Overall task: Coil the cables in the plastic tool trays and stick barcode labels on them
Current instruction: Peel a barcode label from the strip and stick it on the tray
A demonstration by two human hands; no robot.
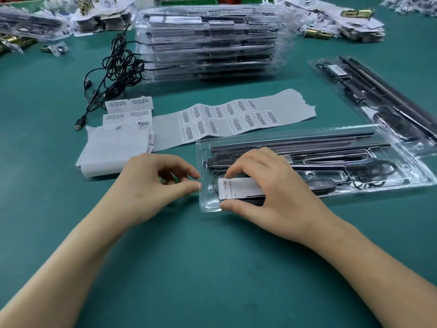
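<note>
The plastic tool tray [307, 162] lies flat on the green table [212, 268] just in front of me, and I take it as my landmark. At its near-left end my right hand [272, 190] grips a white-faced block [238, 188], thumb under its near edge and fingertips on its far edge. A thin black cable [214, 179] loops out just left of that block, inside the tray. My left hand [153, 183] sits just off the tray's left edge, thumb and forefinger pinched together at the rim; I cannot tell whether they grip anything. Beyond the tray a long strip of barcode labels [227, 118] lies on its backing paper, and to the strip's left is a pile of label sheets [118, 136]. Farther back stands a tall stack of trays [208, 43], with a tangled black USB cable [113, 67] at its left. A second filled tray [378, 98] lies to the landmark's far right.
</note>
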